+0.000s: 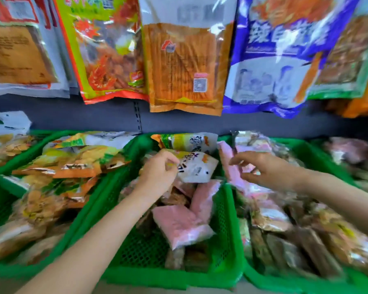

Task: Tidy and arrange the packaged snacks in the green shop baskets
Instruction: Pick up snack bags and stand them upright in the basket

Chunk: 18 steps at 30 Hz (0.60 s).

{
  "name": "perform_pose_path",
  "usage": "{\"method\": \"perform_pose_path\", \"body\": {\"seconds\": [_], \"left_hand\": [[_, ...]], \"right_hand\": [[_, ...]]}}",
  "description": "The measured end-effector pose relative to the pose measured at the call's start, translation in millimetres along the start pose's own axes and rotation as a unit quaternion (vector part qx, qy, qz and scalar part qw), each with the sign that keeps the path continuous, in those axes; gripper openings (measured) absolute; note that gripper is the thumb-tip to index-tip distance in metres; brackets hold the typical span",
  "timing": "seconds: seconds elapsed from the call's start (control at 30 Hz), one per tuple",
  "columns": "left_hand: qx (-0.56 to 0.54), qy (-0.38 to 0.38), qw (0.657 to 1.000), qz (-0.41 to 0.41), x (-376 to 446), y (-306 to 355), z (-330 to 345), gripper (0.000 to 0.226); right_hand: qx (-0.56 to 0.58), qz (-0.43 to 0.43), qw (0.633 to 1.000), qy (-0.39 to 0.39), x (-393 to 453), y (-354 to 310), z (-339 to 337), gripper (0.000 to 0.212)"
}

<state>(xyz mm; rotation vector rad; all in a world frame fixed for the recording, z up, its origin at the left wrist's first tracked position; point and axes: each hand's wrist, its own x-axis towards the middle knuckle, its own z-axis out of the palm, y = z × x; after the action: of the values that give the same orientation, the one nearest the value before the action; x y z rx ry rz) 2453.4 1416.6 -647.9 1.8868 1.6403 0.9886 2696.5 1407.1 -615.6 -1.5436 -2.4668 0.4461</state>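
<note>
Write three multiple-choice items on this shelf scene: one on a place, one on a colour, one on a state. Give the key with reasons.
1. Where is the left hand?
A. over the middle basket
B. on the hanging bags
C. below the shelf

2. What colour is the flat packet in the middle basket?
A. blue
B. pink
C. black

3. What is the left hand doing with the white packet?
A. lying flat on it
B. pinching it
C. staying clear of it

Key:
1 A, the hand hangs above that basket's contents.
2 B, its film shows pale pink.
3 B, the fingers curl onto the packet's edge.
</note>
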Motion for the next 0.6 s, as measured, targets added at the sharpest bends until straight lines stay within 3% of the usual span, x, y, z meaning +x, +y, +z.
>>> {"method": "perform_pose_path", "body": {"seconds": [0.17, 0.23, 0.33, 0.4, 0.5, 0.6], "left_hand": [[-0.025, -0.122, 0.988, 0.089, 4.2, 95.4, 111.2, 0.022], [-0.025, -0.166, 0.979, 0.116, 1.4, 130.9, 154.1, 0.020], [-0.031, -0.224, 0.959, 0.171, -5.5, 176.4, 206.6, 0.020], [-0.024, -0.255, 0.946, 0.199, -13.1, 202.8, 232.8, 0.024], [-0.021, -0.299, 0.931, 0.207, -25.8, 233.7, 263.6, 0.026], [-0.026, -0.345, 0.910, 0.227, -33.1, 255.2, 288.8, 0.035]], "right_hand": [[0.064, 0.171, 0.976, 0.121, -112.7, 103.1, -48.4, 0.024], [-0.005, 0.253, 0.955, 0.154, -149.2, 138.7, -63.0, 0.027], [-0.135, 0.453, 0.879, 0.069, -195.4, 184.3, -78.9, 0.058], [-0.125, 0.547, 0.828, 0.014, -220.9, 207.0, -83.1, 0.082], [-0.052, 0.572, 0.819, -0.003, -246.3, 233.0, -74.2, 0.102], [-0.030, 0.552, 0.826, 0.113, -258.7, 243.3, -69.7, 0.084]]}}
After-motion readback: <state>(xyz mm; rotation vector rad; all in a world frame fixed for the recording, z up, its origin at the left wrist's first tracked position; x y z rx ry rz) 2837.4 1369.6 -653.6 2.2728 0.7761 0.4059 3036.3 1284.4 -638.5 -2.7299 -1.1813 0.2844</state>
